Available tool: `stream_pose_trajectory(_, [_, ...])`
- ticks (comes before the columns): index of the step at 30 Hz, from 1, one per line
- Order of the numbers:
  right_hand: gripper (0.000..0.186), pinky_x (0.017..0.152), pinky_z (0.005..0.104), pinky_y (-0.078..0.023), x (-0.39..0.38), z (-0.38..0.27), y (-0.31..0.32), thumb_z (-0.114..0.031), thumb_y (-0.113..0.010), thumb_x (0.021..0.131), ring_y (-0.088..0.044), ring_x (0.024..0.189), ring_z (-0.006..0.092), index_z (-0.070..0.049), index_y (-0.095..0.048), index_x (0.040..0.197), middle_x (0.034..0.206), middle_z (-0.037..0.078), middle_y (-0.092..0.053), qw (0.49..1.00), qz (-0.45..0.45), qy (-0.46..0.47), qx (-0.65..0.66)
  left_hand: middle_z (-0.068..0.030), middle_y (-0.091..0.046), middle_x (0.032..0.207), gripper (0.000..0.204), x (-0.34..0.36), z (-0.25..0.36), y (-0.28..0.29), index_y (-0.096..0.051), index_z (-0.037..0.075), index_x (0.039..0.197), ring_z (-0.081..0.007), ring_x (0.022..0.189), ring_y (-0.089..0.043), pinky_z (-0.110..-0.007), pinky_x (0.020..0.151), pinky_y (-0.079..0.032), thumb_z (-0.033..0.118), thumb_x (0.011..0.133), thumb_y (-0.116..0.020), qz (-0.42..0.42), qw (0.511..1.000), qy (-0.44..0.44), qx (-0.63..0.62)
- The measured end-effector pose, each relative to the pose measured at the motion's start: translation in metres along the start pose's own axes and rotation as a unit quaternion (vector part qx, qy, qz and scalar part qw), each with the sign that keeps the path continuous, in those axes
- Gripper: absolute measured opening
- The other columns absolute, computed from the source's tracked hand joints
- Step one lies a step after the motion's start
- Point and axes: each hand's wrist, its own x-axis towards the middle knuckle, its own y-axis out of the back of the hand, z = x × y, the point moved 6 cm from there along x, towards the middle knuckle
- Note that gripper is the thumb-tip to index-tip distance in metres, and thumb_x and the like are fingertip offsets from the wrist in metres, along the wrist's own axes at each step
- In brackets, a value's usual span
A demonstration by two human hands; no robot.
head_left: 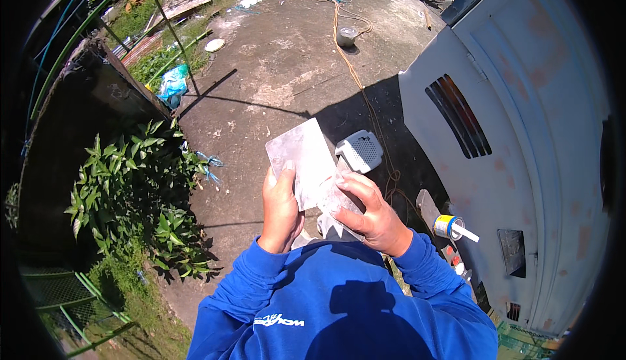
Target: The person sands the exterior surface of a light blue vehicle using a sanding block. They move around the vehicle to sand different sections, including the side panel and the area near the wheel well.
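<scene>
My left hand [282, 207] is closed on the edge of a flat rectangular pale board [303, 154] with grey-white smears, its thumb lying on top. In my right hand [375, 215], between thumb and fingers, is a thin, flat, smeared spreader [334, 198]. It meets the lower right edge of the board. How far its far edge presses on the board I cannot tell. Both hands are in front of my body, in blue sleeves.
At the right stands a grey vehicle body panel [508, 158] with patches and slotted vents. Beside it, a yellow and blue can [448, 227] with a white stick rests on a plank. A white perforated stool [360, 151], rope [355, 76], bucket [347, 36] and leafy bush [130, 187] surround me.
</scene>
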Motion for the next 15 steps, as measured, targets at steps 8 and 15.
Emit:
stream_pose_trajectory(8, [0.039, 0.108, 0.0574, -0.039, 0.027, 0.059, -0.002, -0.017, -0.063, 0.083, -0.053, 0.124, 0.0307, -0.025, -0.066, 0.121, 0.129, 0.005, -0.057, 0.975, -0.065, -0.024, -0.213, -0.0109, -0.065, 0.116, 0.029, 0.028, 0.031, 0.043, -0.051, -0.002, 0.128, -0.0167, 0.102, -0.065, -0.032, 0.09, -0.053, 0.012, 0.102, -0.05, 0.002, 0.99, -0.047, 0.135])
stream_pose_trajectory(15, [0.033, 0.108, 0.0586, -0.038, 0.081, 0.093, -0.003, -0.022, -0.06, 0.086, -0.054, 0.122, 0.0243, -0.03, -0.068, 0.117, 0.128, 0.0, -0.059, 0.976, -0.087, 0.035, -0.194, -0.0078, -0.066, 0.108, 0.024, 0.093, 0.037, 0.023, -0.055, -0.003, 0.122, -0.0128, 0.095, -0.06, -0.029, 0.085, -0.049, 0.01, 0.103, -0.049, -0.007, 0.971, -0.09, 0.222])
